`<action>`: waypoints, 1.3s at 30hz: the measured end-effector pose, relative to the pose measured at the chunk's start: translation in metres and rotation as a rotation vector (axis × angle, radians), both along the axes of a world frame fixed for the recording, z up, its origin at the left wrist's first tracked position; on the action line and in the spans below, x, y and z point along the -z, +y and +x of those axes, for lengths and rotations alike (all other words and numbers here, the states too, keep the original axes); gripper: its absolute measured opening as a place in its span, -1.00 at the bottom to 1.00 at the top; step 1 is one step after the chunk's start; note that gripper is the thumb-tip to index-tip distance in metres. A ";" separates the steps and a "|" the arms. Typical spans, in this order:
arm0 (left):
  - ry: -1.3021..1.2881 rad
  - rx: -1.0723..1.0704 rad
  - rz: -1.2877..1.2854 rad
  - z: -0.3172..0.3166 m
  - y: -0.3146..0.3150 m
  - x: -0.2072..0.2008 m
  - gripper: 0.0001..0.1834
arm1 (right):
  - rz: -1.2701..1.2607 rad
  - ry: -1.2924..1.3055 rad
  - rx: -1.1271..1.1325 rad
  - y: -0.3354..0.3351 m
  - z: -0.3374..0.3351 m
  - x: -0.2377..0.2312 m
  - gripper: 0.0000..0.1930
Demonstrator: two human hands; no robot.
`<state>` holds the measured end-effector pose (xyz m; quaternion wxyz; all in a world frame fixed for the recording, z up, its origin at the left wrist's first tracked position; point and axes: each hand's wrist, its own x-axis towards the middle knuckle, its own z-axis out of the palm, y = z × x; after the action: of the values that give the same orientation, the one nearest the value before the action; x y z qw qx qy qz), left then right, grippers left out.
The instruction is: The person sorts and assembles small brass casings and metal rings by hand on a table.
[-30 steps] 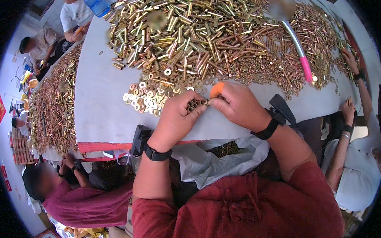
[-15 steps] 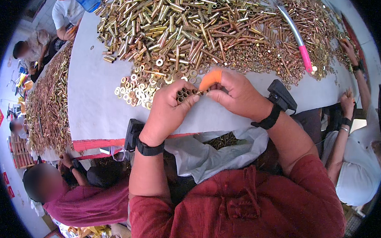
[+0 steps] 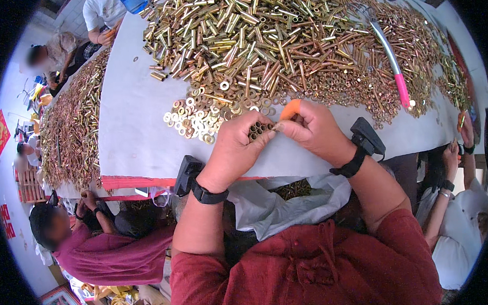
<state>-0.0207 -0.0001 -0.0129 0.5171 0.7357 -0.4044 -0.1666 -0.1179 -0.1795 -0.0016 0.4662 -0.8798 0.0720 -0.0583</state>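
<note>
My left hand [image 3: 234, 147] is closed around a bundle of several short brass-coloured metal tubes [image 3: 258, 131], their open ends facing up toward me. Against the bundle's right side, my right hand [image 3: 314, 133] pinches with thumb and fingers; an orange finger cover [image 3: 291, 109] sits on one finger. What is between those fingertips is too small to make out. Just beyond my left hand lie loose flat washers [image 3: 192, 119], some shiny and some darker. A large heap of similar metal tubes [image 3: 218, 32] spreads behind them.
Small nuts [image 3: 360, 97] lie along the heap's right front. A curved metal tool with a pink handle [image 3: 401, 90] rests there. A white sack [image 3: 273, 208] hangs open below the table edge. Co-workers sit at left and right; a second heap [image 3: 71, 129] covers the left table.
The whole view has shifted, so the table and heap appear farther right and lower. My hands stay together at the tube bundle, and my right fingers have changed their pinch slightly.
</note>
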 end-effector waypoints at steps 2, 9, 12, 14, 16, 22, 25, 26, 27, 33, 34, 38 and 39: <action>0.065 -0.017 -0.002 0.000 -0.001 0.000 -0.80 | 0.307 -0.055 -0.002 -0.001 0.000 0.004 -0.82; 0.260 -0.012 0.048 0.003 0.001 -0.007 -0.81 | 0.319 -0.138 -0.069 -0.008 0.002 0.010 -0.80; 0.090 -0.009 0.069 0.003 0.001 -0.007 -0.80 | 0.094 -0.145 -0.096 -0.008 0.001 0.000 -0.79; 0.026 -0.026 0.039 0.001 0.001 -0.004 -0.84 | 0.122 -0.084 -0.065 -0.005 -0.001 -0.002 -0.78; 0.017 -0.023 0.042 0.001 0.001 -0.004 -0.84 | 0.132 -0.128 -0.080 -0.004 0.000 -0.002 -0.78; 0.121 0.006 0.017 0.001 0.002 -0.006 -0.85 | 0.114 -0.210 -0.128 -0.008 0.001 -0.002 -0.81; 0.116 0.019 0.004 0.000 0.001 -0.004 -0.85 | 0.101 -0.161 -0.095 -0.007 0.000 -0.002 -0.80; 0.102 0.017 0.011 0.000 0.001 -0.003 -0.85 | 0.072 -0.173 -0.068 -0.006 0.000 -0.001 -0.79; 0.104 0.016 0.012 0.000 0.000 -0.003 -0.85 | 0.074 -0.171 -0.068 -0.005 0.000 -0.001 -0.79; 0.026 0.020 0.013 0.000 -0.003 -0.011 -0.83 | 0.020 -0.134 -0.022 -0.003 0.000 -0.002 -0.73; 0.025 0.037 0.010 0.001 -0.003 -0.010 -0.83 | 0.131 -0.068 0.009 0.000 0.000 -0.005 -0.72; 0.057 0.036 -0.042 0.001 0.000 -0.003 -0.82 | 0.287 -0.135 -0.028 0.004 -0.003 0.000 -0.76; 0.052 0.030 -0.042 0.002 0.001 -0.001 -0.82 | 0.288 -0.139 -0.036 0.002 -0.003 -0.001 -0.76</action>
<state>-0.0191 0.0004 -0.0116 0.5404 0.7139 -0.4052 -0.1847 -0.1211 -0.1771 -0.0006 0.5923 -0.7989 0.0316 -0.0996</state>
